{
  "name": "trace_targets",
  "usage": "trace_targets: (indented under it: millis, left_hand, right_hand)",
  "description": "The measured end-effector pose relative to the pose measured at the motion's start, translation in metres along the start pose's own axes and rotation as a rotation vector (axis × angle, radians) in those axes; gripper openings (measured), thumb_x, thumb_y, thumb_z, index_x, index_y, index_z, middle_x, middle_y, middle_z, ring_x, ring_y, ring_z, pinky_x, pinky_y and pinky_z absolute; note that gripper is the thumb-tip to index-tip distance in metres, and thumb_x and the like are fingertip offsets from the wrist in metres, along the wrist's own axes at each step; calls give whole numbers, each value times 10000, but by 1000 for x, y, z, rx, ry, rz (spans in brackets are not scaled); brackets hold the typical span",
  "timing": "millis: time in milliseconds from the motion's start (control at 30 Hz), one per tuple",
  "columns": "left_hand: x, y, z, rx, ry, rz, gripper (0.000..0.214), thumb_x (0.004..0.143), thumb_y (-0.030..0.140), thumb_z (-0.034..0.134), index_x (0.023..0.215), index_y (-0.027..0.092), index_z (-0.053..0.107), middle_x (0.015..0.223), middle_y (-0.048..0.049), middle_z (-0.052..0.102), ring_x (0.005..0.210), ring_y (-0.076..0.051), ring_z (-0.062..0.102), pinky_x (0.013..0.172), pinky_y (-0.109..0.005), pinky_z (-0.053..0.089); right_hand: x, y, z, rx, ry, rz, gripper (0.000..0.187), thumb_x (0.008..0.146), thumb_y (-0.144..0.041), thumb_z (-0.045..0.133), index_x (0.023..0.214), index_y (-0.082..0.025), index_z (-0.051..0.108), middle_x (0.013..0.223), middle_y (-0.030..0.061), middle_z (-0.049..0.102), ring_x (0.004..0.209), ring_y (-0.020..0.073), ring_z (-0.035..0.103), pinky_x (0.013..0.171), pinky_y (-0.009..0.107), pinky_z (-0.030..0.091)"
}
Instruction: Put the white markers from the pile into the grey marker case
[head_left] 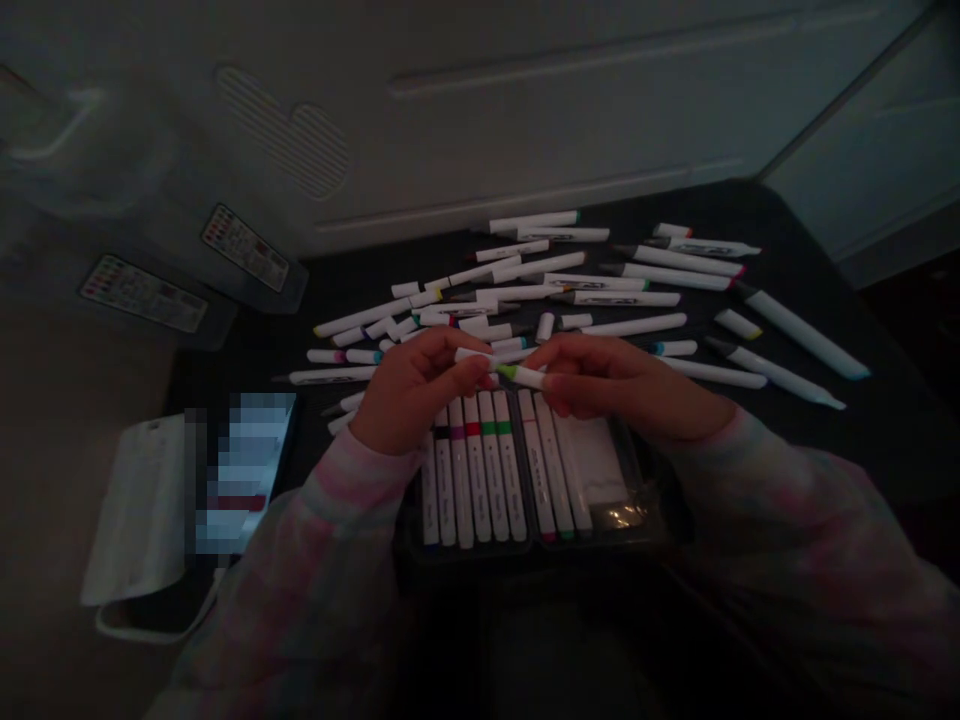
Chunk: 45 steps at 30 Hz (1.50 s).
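Note:
Above the pen case, my two hands meet at a white marker [529,377] with a bright green part at its left end. My right hand [619,385] is closed around the marker's body. Between the thumb and fingers of my left hand [412,390] is a short white marker cap [474,356], right by the green end. Whether cap and marker touch is hard to tell in the dim light. Beneath them lies the open black pen case [529,530], holding several upright-lined white markers [487,480] with coloured bands in its left half and others in its right half.
Many loose white markers [630,299] and caps [738,323] are scattered over the dark table [862,420] behind my hands. A lit phone [251,470] lies at the left beside a white object with a strap [139,510]. Clear cases with labels [146,292] stand against the wall.

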<state>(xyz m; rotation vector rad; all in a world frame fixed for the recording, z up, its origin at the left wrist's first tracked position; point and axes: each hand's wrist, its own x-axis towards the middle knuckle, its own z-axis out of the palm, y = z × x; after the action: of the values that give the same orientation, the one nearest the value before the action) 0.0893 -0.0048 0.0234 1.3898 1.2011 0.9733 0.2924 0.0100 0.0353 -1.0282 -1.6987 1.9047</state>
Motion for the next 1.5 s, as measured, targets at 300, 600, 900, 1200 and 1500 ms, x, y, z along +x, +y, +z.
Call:
trace_targets:
  millis: [300,600,900,1200,1500]
  left_hand:
    - [7,-3,-17,-139,240,-27,80,693,271,567,716,194,566,562,38,558,492,-74,500,485,-200,416]
    - [10,-12,-24,198,414,7,108,705,287,568,760,196,588,633,30,559,566,-96,493,520,-207,382]
    - [9,-5,-24,597,263,28,170,695,238,563,851,175,580,818,2,605,604,-108,486,585,-236,380]
    - [10,-11,-28,760,137,36,197,705,243,532,875,170,599,821,-19,613,685,-147,517,651,-272,402]
    - [9,-15,-26,967,71,115,238,739,206,477,933,147,601,931,-57,623,865,-195,539,774,-325,431]
  right_hand:
    - [-3,1,-6,87,11,67,196,811,-285,489,964,-171,536,587,-37,472,447,48,311,410,199,185]
    - [1,7,-7,144,77,12,207,804,-271,483,947,-158,579,610,-17,497,511,71,397,451,204,289]
    - [4,4,-8,228,114,-105,191,711,-123,582,887,-176,532,639,-53,505,549,55,441,513,179,347]
    - [5,6,-8,242,122,-154,221,686,-103,608,878,-188,537,697,-45,557,626,68,507,576,185,391]
    - [4,1,-8,274,172,-86,142,698,-127,574,833,-170,567,629,-41,565,537,62,469,497,182,344]
